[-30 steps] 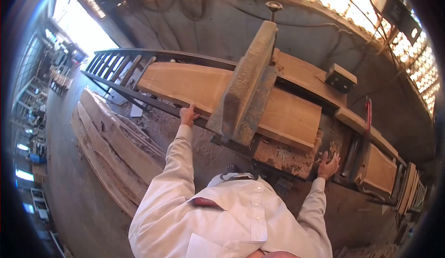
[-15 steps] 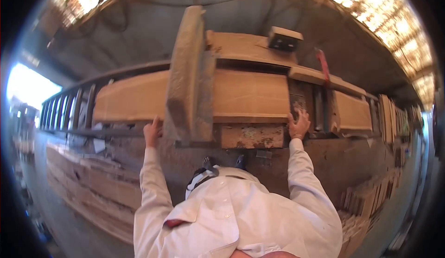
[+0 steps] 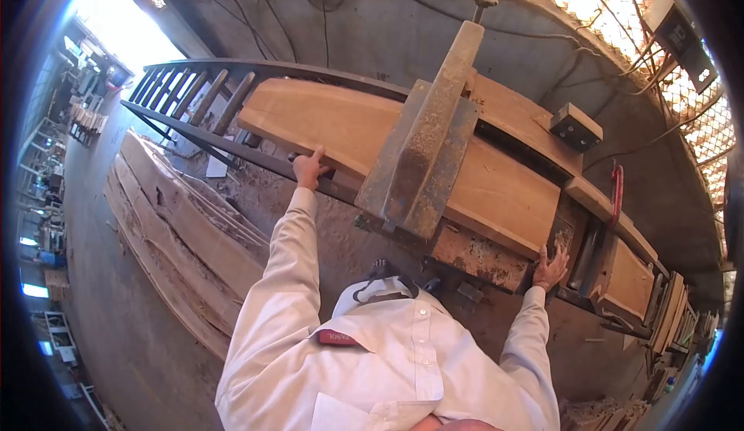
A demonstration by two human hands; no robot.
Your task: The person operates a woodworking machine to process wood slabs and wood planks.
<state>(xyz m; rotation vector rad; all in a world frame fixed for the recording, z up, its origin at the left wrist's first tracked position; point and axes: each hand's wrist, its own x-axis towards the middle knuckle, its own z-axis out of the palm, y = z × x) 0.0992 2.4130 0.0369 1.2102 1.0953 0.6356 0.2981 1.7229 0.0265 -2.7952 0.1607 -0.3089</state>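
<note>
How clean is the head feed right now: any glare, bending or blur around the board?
Head view: the doorway at upper left is blown out white, the lattice at right glares; the wide-angle distortion bows the back wall, and the corners fall to black; the board, left hand and right hand look reasonably sharp.

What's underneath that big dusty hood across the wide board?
Wood shows on both sides of the dusty hood, apparently one wide board running beneath it. The hood covers the middle stretch and anything else directly underneath.
</note>
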